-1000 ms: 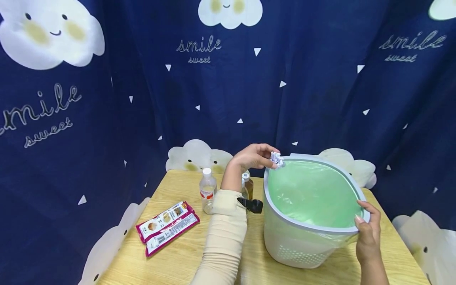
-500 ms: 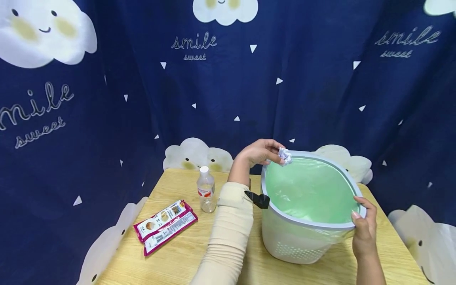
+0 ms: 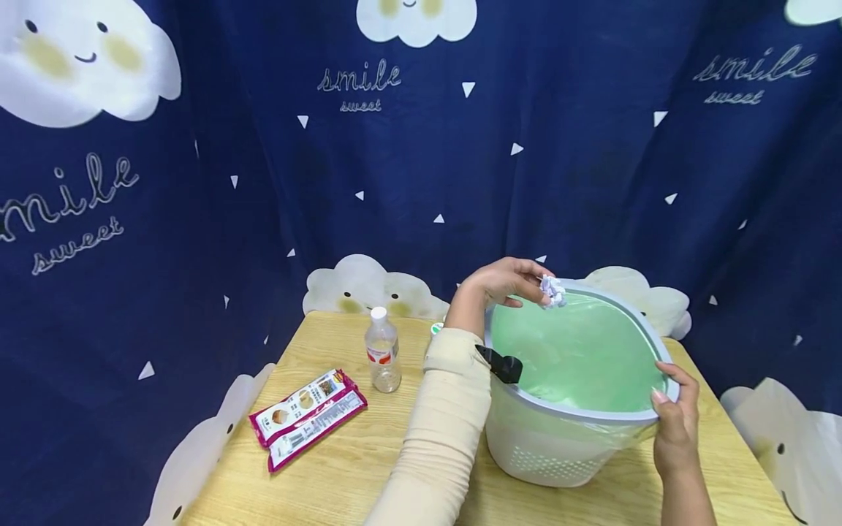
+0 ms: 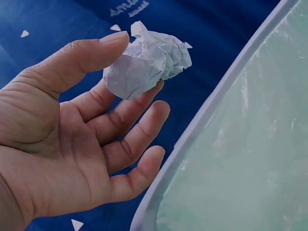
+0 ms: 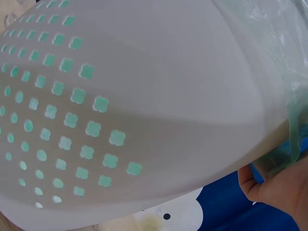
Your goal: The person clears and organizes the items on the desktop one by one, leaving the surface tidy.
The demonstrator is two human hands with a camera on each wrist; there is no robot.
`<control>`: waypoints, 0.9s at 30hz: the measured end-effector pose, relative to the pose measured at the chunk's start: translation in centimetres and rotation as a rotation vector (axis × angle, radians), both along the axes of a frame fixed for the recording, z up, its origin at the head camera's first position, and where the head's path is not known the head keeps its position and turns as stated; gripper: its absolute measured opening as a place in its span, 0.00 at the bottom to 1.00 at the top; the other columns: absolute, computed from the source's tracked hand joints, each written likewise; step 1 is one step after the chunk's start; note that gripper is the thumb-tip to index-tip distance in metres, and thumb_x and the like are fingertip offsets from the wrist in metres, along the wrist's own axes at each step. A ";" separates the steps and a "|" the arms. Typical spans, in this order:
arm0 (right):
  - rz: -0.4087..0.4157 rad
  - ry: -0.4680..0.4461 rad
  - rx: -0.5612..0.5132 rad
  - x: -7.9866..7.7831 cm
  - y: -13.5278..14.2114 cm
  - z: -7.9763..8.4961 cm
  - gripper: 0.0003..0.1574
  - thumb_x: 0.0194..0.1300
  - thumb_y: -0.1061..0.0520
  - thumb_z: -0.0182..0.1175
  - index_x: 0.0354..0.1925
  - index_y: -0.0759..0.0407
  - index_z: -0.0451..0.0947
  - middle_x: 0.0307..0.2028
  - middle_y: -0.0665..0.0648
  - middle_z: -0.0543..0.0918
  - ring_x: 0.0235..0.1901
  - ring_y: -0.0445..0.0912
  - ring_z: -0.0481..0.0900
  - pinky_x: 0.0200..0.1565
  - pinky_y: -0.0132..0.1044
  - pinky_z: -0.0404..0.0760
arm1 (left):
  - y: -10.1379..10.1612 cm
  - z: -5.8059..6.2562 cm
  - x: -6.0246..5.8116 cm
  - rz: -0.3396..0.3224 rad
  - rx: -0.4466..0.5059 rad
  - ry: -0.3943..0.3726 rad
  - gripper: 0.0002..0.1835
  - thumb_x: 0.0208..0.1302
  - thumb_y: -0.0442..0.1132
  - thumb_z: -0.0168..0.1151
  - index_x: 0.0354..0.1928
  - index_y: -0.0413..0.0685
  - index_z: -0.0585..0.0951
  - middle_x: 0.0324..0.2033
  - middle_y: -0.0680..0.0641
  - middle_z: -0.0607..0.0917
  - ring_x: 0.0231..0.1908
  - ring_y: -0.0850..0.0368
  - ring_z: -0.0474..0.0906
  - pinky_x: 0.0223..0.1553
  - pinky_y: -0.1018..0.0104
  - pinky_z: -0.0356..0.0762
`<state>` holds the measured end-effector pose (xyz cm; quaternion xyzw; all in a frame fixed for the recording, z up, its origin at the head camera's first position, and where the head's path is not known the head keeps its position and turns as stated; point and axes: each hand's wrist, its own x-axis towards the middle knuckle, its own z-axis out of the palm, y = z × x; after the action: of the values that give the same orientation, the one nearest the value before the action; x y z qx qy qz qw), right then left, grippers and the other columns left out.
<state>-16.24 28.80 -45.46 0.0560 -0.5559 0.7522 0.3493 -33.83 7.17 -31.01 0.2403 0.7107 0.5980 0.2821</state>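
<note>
My left hand pinches a crumpled ball of white paper between thumb and fingertips, with the other fingers loosely bent below it. In the head view the paper overlaps the far left rim of a trash can. This can is white with a pattern of small holes, has a grey rim, and is lined with a green plastic bag. My right hand grips the rim on the right side, thumb on the inside edge. In the right wrist view only part of that hand shows, below the bag's overhang.
A clear plastic bottle with a white cap stands left of my sleeved arm. Nearer the table's left edge lies a flat purple-and-white snack packet. Behind my wrist a bottle cap peeks out. A blue curtain hangs behind the table.
My left hand has moved to the right with the paper ball, from beside the can's left rim to over it. The right hand keeps its grip on the rim.
</note>
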 end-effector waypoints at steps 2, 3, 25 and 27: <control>0.005 0.003 0.000 0.1 0.0 0.0 0.28 0.54 0.66 0.41 0.55 0.61 0.67 0.53 0.59 0.62 0.47 0.47 0.64 0.44 0.27 0.66 | 0.2 -0.2 -0.2 0.002 -0.010 -0.018 0.17 0.48 0.27 0.71 0.41 0.50 0.83 0.34 0.48 0.84 0.35 0.57 0.79 0.37 0.59 0.71; 0.009 0.005 -0.001 0.1 0.0 0.0 0.28 0.54 0.66 0.41 0.55 0.61 0.67 0.53 0.59 0.62 0.47 0.47 0.64 0.44 0.27 0.66 | 0.3 -0.3 -0.3 0.002 -0.017 -0.026 0.17 0.48 0.27 0.70 0.41 0.50 0.83 0.34 0.49 0.84 0.35 0.57 0.79 0.37 0.58 0.71; 0.043 0.049 -0.016 -0.2 0.3 -0.2 0.28 0.55 0.68 0.40 0.56 0.63 0.66 0.52 0.61 0.62 0.46 0.47 0.65 0.45 0.28 0.66 | 3.1 -1.3 -0.3 0.001 -0.041 -0.199 0.17 0.49 0.25 0.68 0.41 0.50 0.81 0.34 0.46 0.84 0.35 0.53 0.80 0.50 0.49 0.67; 0.043 0.055 -0.017 -0.2 0.3 -0.2 0.28 0.56 0.68 0.40 0.56 0.63 0.66 0.52 0.61 0.62 0.47 0.46 0.65 0.45 0.27 0.66 | 3.2 -1.5 -0.4 -0.007 -0.045 -0.194 0.18 0.49 0.25 0.68 0.42 0.50 0.80 0.34 0.46 0.84 0.35 0.54 0.80 0.49 0.50 0.68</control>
<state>-16.46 29.09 -45.68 0.0856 -0.5383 0.7625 0.3485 -34.19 10.41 -32.49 0.1775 0.6926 0.6012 0.3570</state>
